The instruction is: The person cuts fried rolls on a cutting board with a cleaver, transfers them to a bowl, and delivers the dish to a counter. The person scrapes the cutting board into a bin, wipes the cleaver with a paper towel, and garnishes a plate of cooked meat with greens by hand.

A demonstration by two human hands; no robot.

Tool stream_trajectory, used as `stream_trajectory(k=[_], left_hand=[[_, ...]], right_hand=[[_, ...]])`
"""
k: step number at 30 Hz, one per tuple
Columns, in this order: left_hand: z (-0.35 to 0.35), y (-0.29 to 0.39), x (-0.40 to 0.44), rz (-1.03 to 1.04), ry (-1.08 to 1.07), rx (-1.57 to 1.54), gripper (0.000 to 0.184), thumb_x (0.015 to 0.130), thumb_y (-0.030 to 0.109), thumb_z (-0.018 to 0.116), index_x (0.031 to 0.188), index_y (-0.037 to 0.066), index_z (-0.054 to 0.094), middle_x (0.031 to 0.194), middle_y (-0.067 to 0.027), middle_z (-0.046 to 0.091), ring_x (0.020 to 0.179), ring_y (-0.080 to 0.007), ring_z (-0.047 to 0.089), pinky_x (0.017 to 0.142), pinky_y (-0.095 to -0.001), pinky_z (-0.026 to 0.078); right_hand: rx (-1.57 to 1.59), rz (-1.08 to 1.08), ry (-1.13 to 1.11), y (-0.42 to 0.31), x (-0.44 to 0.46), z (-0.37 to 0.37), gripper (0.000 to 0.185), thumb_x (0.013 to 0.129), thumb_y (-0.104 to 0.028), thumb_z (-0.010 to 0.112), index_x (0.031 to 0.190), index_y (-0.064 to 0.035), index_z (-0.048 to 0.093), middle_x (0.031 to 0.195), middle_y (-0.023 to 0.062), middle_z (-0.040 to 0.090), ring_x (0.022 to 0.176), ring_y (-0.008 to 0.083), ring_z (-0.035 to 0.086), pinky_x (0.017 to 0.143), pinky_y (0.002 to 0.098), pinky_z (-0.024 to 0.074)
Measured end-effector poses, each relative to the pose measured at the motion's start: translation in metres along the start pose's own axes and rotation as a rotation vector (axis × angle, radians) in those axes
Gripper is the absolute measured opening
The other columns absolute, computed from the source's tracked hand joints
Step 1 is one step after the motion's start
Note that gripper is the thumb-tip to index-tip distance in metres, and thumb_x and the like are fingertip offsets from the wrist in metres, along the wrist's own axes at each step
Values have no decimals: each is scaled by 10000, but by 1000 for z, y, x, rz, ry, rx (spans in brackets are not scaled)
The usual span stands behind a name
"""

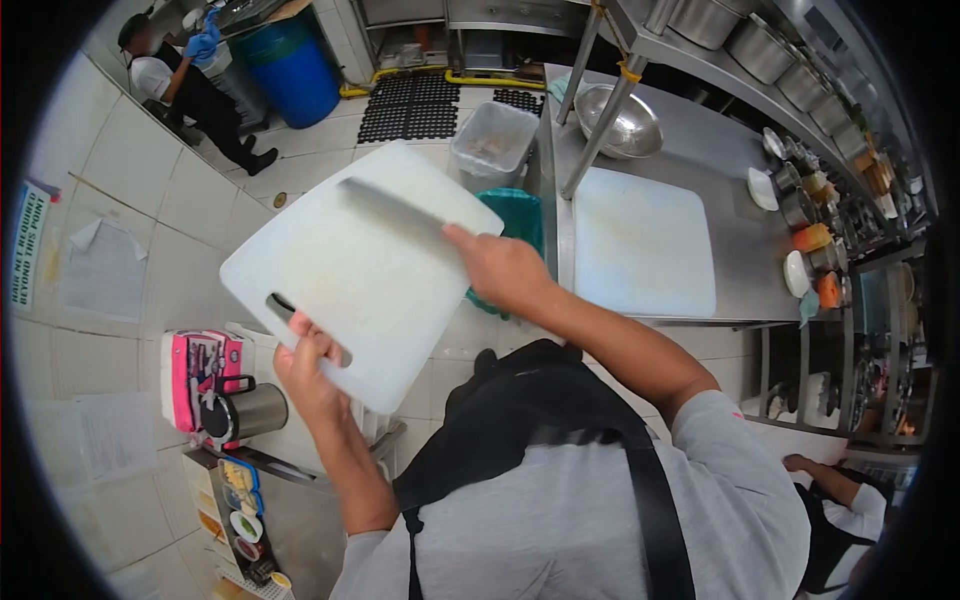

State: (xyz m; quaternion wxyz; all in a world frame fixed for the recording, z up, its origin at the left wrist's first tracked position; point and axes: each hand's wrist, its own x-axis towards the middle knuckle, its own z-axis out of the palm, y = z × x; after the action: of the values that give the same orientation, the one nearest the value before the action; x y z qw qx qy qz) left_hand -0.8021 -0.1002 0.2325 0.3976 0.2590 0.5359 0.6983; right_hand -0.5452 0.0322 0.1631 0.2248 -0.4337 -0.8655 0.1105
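Note:
A white cutting board [350, 260] with a handle slot is held up in front of me, tilted. My left hand [312, 370] grips it at the slot, with fingers through the opening. My right hand [505, 272] is closed around the handle of a knife [395, 208]. The blade lies over the board's upper part, slightly blurred; whether it touches the surface I cannot tell. Below and behind the board's right corner is a green bin [522, 215], partly hidden by the board and my right hand.
On the steel counter [690, 160] at right lie another white cutting board [645, 245] and a metal bowl [632, 125]. A clear plastic tub [494, 142] stands near the green bin. A steel jug [250, 412] is at lower left. Other people [190, 85] stand at upper left and lower right.

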Motion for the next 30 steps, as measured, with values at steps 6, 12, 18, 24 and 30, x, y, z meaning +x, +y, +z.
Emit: stream_trajectory(k=[6, 12, 18, 24, 30], left_hand=[[-63, -11, -11, -6, 34, 54, 262, 850, 32, 529, 1065, -45, 657, 740, 41, 492, 548, -39, 390, 492, -213, 303], [-88, -17, -10, -75, 67, 111, 272, 857, 20, 517, 1079, -57, 653, 769, 41, 504, 568, -23, 384, 496, -207, 279], [-52, 3, -28, -113, -14, 40, 183, 865, 28, 526, 1012, -25, 621, 801, 16, 538, 531, -32, 366, 454, -208, 258], [41, -29, -50, -276, -304, -21, 200, 866, 46, 557, 1033, 4, 660, 730, 41, 526, 517, -48, 443, 439, -211, 307], [193, -139, -79, -495, -663, -113, 199, 883, 96, 606, 1052, 14, 672, 761, 51, 548, 612, -65, 483, 542, -208, 385]], right_hand=[[-81, 400, -160, 93, -24, 3, 377, 995, -168, 554, 1343, -64, 655, 841, 247, 737, 754, 450, 715, 695, 563, 569], [111, 323, -146, 69, -106, -52, 401, 1019, -191, 596, 1412, -129, 646, 869, 215, 743, 791, 432, 713, 732, 530, 562], [253, 313, -6, 61, -171, -78, 412, 1029, -180, 610, 1438, -142, 642, 963, 184, 762, 848, 398, 723, 771, 474, 571], [301, 406, 198, 74, -242, -129, 394, 1031, -181, 610, 1419, -134, 656, 1034, 160, 774, 877, 381, 734, 796, 472, 581], [277, 574, 450, 106, -338, -170, 376, 1026, -179, 637, 1391, -102, 679, 1024, 181, 770, 828, 372, 737, 765, 432, 600]])
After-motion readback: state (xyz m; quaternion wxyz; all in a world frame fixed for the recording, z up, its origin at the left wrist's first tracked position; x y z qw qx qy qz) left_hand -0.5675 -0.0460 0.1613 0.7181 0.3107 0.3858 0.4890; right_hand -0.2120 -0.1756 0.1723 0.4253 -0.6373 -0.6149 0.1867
